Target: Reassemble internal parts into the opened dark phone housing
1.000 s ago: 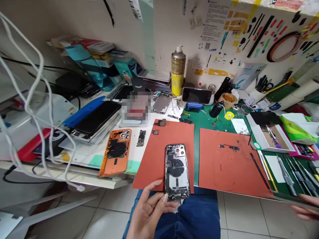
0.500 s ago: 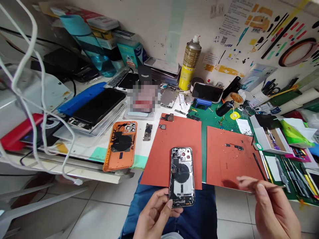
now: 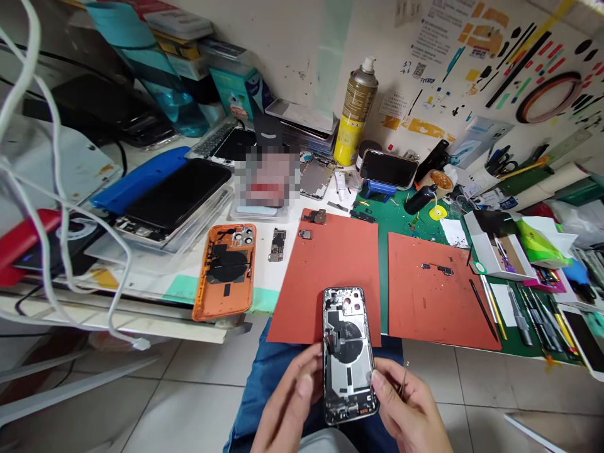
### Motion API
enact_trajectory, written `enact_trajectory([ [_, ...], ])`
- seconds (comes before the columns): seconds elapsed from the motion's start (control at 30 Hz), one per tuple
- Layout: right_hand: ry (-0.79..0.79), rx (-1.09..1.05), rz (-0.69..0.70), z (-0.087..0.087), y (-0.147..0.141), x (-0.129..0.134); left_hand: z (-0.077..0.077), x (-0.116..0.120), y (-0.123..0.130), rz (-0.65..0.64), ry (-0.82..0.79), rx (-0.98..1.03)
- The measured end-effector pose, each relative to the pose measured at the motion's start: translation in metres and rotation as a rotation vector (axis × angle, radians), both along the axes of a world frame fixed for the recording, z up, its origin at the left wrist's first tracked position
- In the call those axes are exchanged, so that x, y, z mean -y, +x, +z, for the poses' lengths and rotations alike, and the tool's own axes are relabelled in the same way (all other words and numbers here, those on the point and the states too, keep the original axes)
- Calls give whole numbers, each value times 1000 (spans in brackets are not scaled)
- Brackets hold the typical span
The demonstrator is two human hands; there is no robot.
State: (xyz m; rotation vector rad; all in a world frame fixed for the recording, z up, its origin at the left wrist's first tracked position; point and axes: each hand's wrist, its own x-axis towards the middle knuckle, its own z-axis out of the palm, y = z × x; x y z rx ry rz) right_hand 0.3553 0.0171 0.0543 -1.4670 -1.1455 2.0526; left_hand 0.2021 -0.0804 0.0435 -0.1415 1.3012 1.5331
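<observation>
Presently, an opened phone housing (image 3: 350,393) is held above the lap, interior facing up, its top end overlapping the near part of the left red mat (image 3: 330,270) in view. Right hand (image 3: 408,402): gripping the lower right edge, thumb on the rim (a thin metal tool (image 3: 404,380), probably tweezers, is tucked among its fingers). Left hand (image 3: 292,402): half-curled at the left edge, fingers passing behind, thumb off the rim; firmness of hold cannot be told. Small components (image 3: 315,216) lie at the mat's far left corner. Left of the mat: a narrow circuit board (image 3: 277,244), then an orange back shell (image 3: 236,291). Right red mat (image 3: 415,321) bears a small dark flex part (image 3: 438,269). Farther back, a spray can (image 3: 356,113) stands upright.
</observation>
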Motion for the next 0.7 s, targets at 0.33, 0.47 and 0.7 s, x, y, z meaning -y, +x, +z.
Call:
enact_trajectory([
  [0.33,262,136,-137,0,17,6,14,-57,-17,-109,285,443],
  [0.47,521,29,-245,17,39,-29,9,-54,-16,-110,359,418],
  [0.7,678,-204,-443,17,-5,-34,9,-50,-16,-179,436,395],
])
